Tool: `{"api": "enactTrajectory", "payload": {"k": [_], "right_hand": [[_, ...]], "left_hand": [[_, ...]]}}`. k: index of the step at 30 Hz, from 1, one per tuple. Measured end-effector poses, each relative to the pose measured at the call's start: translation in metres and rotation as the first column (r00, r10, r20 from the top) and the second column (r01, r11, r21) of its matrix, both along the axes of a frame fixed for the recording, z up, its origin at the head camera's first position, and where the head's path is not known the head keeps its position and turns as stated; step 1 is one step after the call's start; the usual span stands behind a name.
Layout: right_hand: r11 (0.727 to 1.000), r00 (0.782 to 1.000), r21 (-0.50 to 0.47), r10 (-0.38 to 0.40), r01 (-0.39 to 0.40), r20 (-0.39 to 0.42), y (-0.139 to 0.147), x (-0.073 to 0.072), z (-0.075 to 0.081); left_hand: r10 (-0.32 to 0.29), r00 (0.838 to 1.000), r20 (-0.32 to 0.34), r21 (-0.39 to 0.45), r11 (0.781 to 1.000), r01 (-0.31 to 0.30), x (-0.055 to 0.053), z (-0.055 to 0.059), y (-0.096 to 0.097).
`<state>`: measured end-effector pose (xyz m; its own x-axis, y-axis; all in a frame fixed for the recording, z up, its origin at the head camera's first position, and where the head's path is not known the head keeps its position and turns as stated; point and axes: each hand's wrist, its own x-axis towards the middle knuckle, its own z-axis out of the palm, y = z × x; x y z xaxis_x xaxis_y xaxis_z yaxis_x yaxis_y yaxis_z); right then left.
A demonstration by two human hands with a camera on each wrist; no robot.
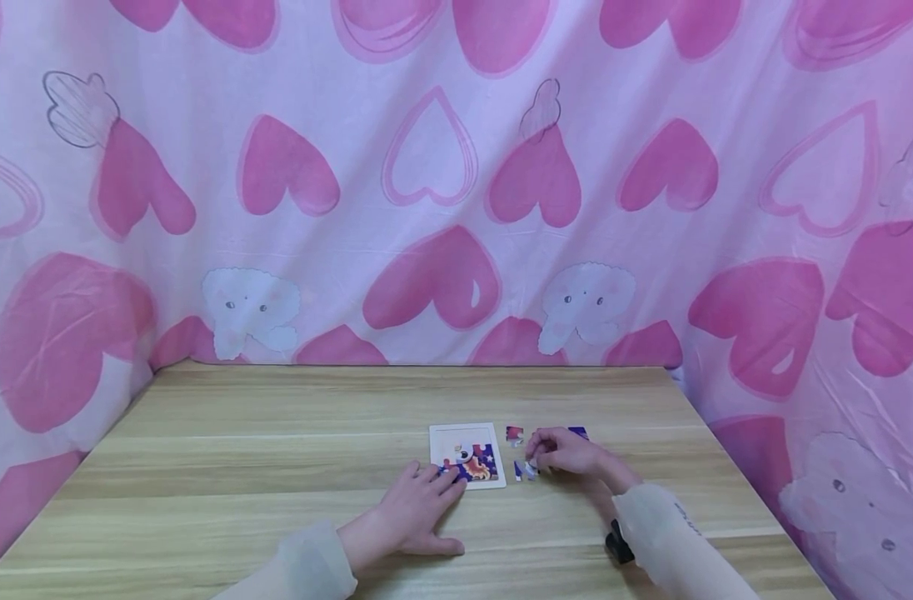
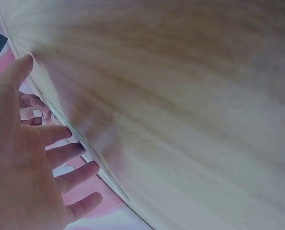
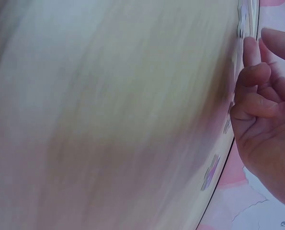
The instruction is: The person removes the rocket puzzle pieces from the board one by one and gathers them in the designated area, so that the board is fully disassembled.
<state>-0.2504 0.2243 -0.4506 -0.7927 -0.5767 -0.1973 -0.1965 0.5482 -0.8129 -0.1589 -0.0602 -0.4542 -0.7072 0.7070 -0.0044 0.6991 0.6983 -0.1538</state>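
In the head view, a square white-framed jigsaw puzzle (image 1: pixel 500 458) lies on the table, its lower part filled with blue and orange pieces. My left hand (image 1: pixel 419 510) is spread flat, its fingertips resting on the puzzle's lower left edge. The left wrist view shows the left hand's fingers (image 2: pixel 75 179) straight and apart. Just right of the puzzle, my right hand (image 1: pixel 565 452) is bent over loose puzzle pieces (image 1: pixel 518 472), thumb and index finger close together at one. Its other fingers (image 3: pixel 252 105) are curled. Whether a piece sits between the fingertips is hidden.
Another loose piece (image 1: pixel 514 434) lies beside the frame's upper right, and a dark blue one (image 1: pixel 579 432) beyond the right hand. A black object (image 1: pixel 618 543) shows beneath the right sleeve. A pink heart-patterned curtain (image 1: pixel 426 275) hangs behind the wooden table (image 1: pixel 276 450).
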Motion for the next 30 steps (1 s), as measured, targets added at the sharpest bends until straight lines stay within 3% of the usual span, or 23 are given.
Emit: {"api": "enactTrajectory", "payload": {"k": [10,22,30], "right_hand": [[1.0,0.987,0.007,-0.003,0.005,-0.16,-0.026,-0.003,-0.003],[1.0,0.977,0.03,-0.003,0.009,-0.211,-0.063,-0.009,-0.007],[0.999,0.981,0.04,-0.016,0.024,-0.194,-0.083,-0.013,-0.01]], "left_hand": [[0.002,1.0,-0.013,0.005,1.0,-0.002,0.001,0.001,0.0],[-0.006,0.999,-0.034,0.008,1.0,0.006,0.0,0.0,-0.002],[-0.006,0.999,-0.031,-0.003,1.0,0.006,0.0,0.0,-0.001]]}}
